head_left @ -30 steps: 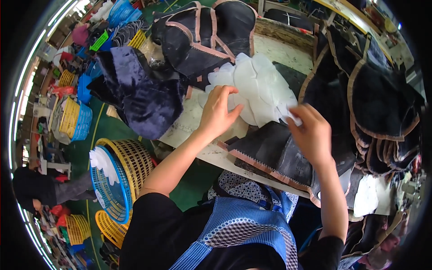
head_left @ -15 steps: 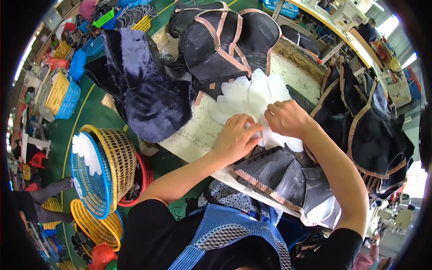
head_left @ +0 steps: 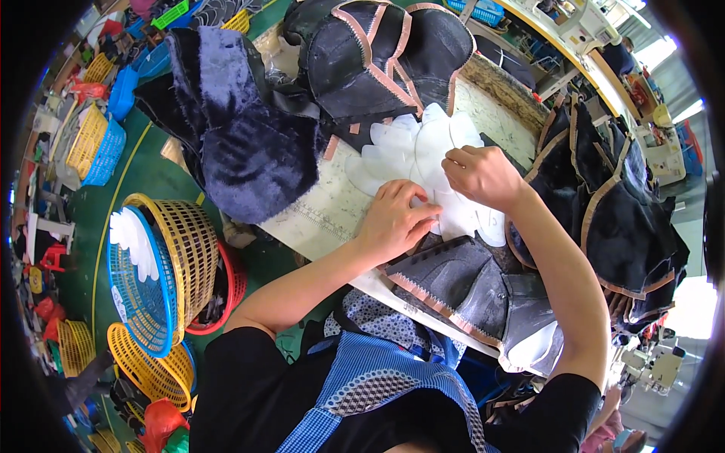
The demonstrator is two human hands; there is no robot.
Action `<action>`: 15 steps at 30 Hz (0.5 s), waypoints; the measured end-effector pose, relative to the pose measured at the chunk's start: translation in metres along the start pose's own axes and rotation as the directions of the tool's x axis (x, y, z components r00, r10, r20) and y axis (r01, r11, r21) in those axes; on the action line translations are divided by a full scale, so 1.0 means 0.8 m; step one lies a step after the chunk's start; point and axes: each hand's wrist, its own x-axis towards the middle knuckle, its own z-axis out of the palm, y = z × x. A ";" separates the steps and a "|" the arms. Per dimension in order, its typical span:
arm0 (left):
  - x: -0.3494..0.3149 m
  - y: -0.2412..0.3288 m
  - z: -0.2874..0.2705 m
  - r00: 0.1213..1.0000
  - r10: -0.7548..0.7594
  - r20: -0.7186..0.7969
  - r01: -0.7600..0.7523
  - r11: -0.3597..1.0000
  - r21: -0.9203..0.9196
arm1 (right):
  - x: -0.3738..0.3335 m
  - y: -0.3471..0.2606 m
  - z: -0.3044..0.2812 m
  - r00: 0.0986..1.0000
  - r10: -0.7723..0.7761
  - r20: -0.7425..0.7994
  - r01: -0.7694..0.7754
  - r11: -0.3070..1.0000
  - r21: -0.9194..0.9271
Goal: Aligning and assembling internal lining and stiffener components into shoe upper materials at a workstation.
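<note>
A fan of overlapping white petal-shaped pieces point(head_left: 381, 167) lies on the worktable point(head_left: 332, 198) in front of me. My left hand point(head_left: 396, 217) is closed at the near-left edge of the fan, thumb and forefinger pinched together; what lies between them is too small to make out. Close by, my right hand point(head_left: 483, 178) is closed with its fingertips on a white piece in the middle of the pile. Below the hands rests a black upper-like piece point(head_left: 461, 283) with a pink taped, notched edge. A white insert point(head_left: 531, 346) shows at its near-right end.
Larger black pieces with pink taped edges point(head_left: 355, 64) lie at the far side. A dark furry piece point(head_left: 257, 158) overhangs the table's left, and more black pieces point(head_left: 627, 211) are heaped right. At left stand a yellow basket point(head_left: 192, 264) and a blue basket point(head_left: 155, 313) holding white pieces.
The whole view has shifted slightly. Both hands stay at the white pile with nearly the same grip; the left thumb and forefinger are a little closer together.
</note>
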 end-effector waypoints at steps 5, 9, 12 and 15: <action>-0.004 -0.001 0.003 1.000 -0.003 -0.019 0.003 1.000 0.011 | -0.008 -0.008 -0.003 0.992 -0.049 0.120 0.048 0.999 0.013; -0.001 -0.001 0.000 1.000 0.007 -0.003 -0.007 1.000 0.011 | -0.015 -0.014 0.009 0.979 -0.184 0.084 0.192 0.976 -0.102; -0.002 -0.001 0.000 0.996 0.076 -0.050 -0.075 0.997 0.032 | -0.021 -0.021 0.011 0.976 -0.214 0.045 0.218 0.966 -0.137; -0.003 -0.004 0.006 0.992 0.123 0.008 -0.123 0.992 -0.008 | -0.011 -0.021 0.004 0.993 0.044 -0.108 -0.039 0.998 0.053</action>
